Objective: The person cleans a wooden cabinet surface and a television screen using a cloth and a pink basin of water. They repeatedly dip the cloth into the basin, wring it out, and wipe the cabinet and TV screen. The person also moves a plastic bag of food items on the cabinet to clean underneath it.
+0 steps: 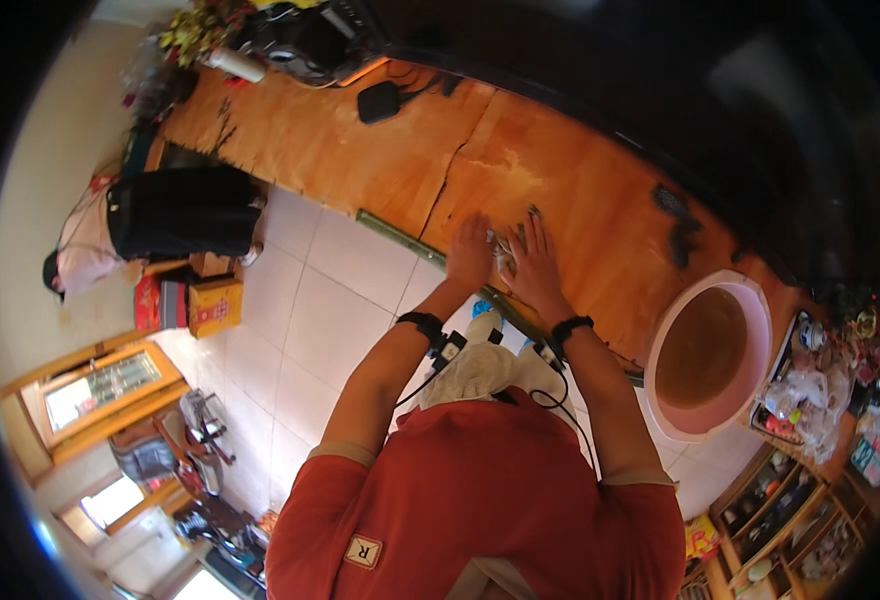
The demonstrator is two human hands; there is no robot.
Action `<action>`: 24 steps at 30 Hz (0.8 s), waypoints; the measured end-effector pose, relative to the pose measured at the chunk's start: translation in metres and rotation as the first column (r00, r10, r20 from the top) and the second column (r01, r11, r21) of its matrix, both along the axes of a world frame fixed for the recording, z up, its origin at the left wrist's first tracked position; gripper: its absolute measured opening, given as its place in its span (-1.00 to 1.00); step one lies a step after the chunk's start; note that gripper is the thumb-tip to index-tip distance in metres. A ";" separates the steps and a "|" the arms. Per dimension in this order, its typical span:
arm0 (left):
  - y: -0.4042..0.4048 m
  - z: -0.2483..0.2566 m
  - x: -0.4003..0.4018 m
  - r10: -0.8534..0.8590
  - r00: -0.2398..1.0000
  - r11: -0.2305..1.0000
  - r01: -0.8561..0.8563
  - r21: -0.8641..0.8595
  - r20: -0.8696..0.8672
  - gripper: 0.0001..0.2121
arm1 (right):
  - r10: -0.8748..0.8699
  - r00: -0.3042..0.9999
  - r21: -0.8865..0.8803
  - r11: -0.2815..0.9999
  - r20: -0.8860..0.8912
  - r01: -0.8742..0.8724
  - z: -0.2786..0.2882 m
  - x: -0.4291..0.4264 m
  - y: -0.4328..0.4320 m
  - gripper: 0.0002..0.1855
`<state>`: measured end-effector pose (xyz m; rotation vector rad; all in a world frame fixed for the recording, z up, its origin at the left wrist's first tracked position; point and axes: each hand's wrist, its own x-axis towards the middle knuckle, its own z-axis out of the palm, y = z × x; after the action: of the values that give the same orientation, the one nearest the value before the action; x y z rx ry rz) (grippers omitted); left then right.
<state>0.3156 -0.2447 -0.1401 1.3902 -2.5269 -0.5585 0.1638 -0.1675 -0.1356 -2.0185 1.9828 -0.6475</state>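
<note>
Both my hands are over the front edge of a worn orange-brown wooden tabletop (582, 217). A crumpled greyish cloth (501, 251) shows between them. My right hand (534, 262) lies on the cloth with its fingers stretched towards the back of the table. Beside it, my left hand (470, 251) touches the cloth's left side; its fingertips are hard to make out. To the right, a pink plastic basin (759, 360) holds brown, murky water. Dark bands with small devices and cables are on both wrists.
A large dark screen (597, 75) lines the table's back edge. A black box (378, 102) with cables lies near it. At the right stands a tray (785, 345) with plastic bags. Another person (177, 214) is at the left, near stacked boxes (215, 306).
</note>
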 end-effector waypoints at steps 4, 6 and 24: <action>-0.034 0.003 0.008 -0.118 0.979 0.992 0.122 -0.018 0.167 -0.45 | -0.117 0.988 0.061 0.990 -0.103 0.123 -0.004 -0.025 -0.057 -0.29; -0.044 0.002 0.011 -0.188 0.958 0.982 0.184 0.039 0.217 -0.40 | -0.192 0.972 0.090 0.975 -0.132 0.205 -0.012 -0.041 -0.083 -0.27; -0.052 -0.015 -0.042 -0.172 0.717 0.975 0.220 0.015 0.675 -0.44 | -0.703 0.653 0.228 0.612 -0.284 0.758 -0.027 -0.132 0.063 -0.20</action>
<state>0.2740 -0.2963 -0.1547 1.5063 -3.2506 0.0448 0.0317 -0.1044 -0.1627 -1.0169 2.8057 -0.2311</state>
